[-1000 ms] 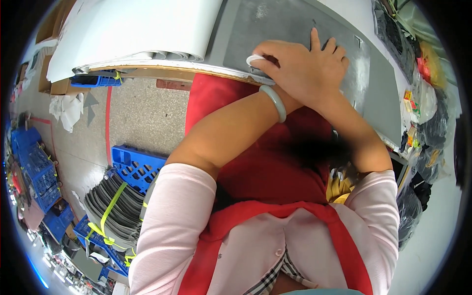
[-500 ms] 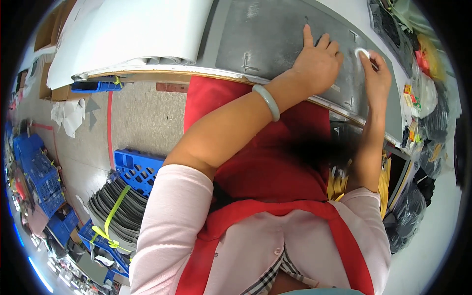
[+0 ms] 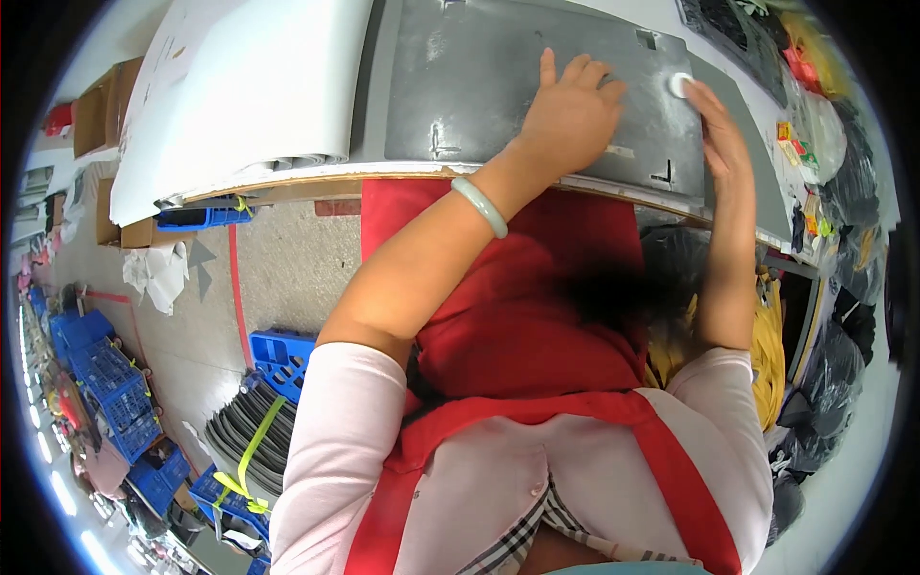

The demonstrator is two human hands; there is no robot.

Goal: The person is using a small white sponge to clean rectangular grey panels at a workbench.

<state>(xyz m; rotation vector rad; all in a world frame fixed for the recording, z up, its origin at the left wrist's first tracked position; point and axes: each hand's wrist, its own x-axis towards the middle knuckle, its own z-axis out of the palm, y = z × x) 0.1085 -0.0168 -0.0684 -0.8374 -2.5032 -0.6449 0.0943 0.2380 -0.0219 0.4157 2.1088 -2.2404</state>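
Note:
A dark grey flat sheet (image 3: 479, 91) lies on the worktable, with L-shaped marks or cutouts near its corners and whitish smears on its surface. My left hand (image 3: 575, 110) rests palm down on its right half, fingers spread, holding nothing. A pale bangle (image 3: 481, 207) circles that wrist. At the sheet's right edge my right hand (image 3: 723, 134) holds a small white round piece (image 3: 680, 85) at its fingertips, against or just over the surface. The thumb's grip is partly hidden, and I cannot tell what the piece is made of.
Large white sheets (image 3: 249, 77) are stacked at the table's left. Plastic bags (image 3: 824, 144) and small boxes (image 3: 792, 144) line the right side. Below at left, strapped dark grey sheets (image 3: 251, 431) stand by a blue crate (image 3: 280, 353). Yellow material (image 3: 770, 355) hangs under the table.
The view has turned slightly. My right hand's fingers are straighter, with the white piece still at their tips. The marks at the sheet's right end look darker. My left hand stays spread on it.

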